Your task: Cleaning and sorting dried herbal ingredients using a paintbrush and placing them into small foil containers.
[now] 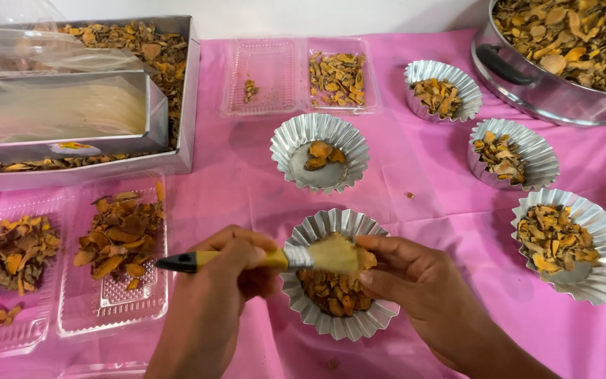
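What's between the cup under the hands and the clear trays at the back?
Another fluted foil cup holding a few dried slices, on the pink cloth, in the head view.

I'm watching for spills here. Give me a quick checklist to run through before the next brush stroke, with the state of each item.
1. Left hand grips the brush by its handle: ok.
2. Right hand pinches the slice at the bristles: ok.
3. Slice held above the near cup, so crumbs fall inside: ok.
4. Near cup sits flat on the pink cloth: ok.
5. Cloth free of strays: not ok, one crumb lies loose.
6. Slice fully brushed on its underside: cannot tell.
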